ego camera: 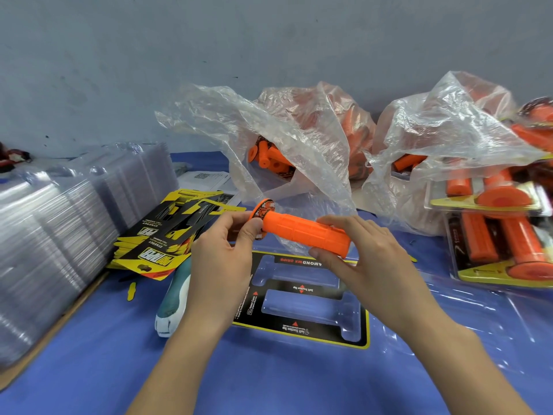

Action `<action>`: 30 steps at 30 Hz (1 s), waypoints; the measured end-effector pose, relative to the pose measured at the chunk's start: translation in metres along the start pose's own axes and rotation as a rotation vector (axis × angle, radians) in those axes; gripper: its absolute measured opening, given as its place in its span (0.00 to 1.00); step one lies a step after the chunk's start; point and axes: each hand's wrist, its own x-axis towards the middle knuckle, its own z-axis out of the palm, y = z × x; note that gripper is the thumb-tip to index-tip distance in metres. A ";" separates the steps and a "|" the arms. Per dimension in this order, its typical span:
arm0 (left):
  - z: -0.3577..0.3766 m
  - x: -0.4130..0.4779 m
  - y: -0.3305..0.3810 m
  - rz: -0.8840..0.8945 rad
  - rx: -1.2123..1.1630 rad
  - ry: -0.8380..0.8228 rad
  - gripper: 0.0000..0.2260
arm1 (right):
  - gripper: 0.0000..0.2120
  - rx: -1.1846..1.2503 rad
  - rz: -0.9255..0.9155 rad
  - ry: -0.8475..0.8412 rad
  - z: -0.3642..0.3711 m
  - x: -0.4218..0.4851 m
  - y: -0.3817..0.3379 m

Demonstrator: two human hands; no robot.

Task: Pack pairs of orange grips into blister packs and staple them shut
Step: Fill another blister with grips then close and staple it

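An orange grip with a printed flange at its left end lies crosswise in the air between both hands. My left hand pinches the flange end. My right hand grips the plain end with thumb below and fingers above. Directly under it on the blue table lies an open blister pack with a black and yellow card insert and two empty grip cavities. A green and white stapler lies just left of the pack, partly behind my left forearm.
Stacks of clear blister shells fill the left side. A pile of yellow and black cards sits beside them. Two plastic bags of loose orange grips stand at the back. Finished packs pile up at the right.
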 end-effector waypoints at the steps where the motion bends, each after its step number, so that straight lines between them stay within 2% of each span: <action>1: 0.000 0.000 -0.001 -0.007 0.003 -0.001 0.04 | 0.22 0.029 0.002 0.016 0.001 0.000 -0.001; 4: 0.000 0.001 -0.005 -0.042 0.007 -0.018 0.03 | 0.20 0.110 0.013 0.040 0.003 -0.001 -0.004; 7: 0.001 0.002 -0.008 -0.065 0.000 -0.023 0.07 | 0.19 0.131 -0.009 0.073 0.004 -0.001 -0.009; 13: 0.006 0.002 -0.014 -0.144 -0.017 -0.090 0.07 | 0.15 -0.040 -0.170 0.152 0.006 -0.003 -0.010; 18: 0.003 0.002 -0.015 -0.091 0.075 -0.135 0.08 | 0.14 -0.140 -0.312 0.162 0.007 -0.005 -0.007; 30: 0.004 -0.001 -0.019 0.010 0.220 -0.101 0.09 | 0.13 -0.184 -0.365 0.183 0.009 -0.005 -0.007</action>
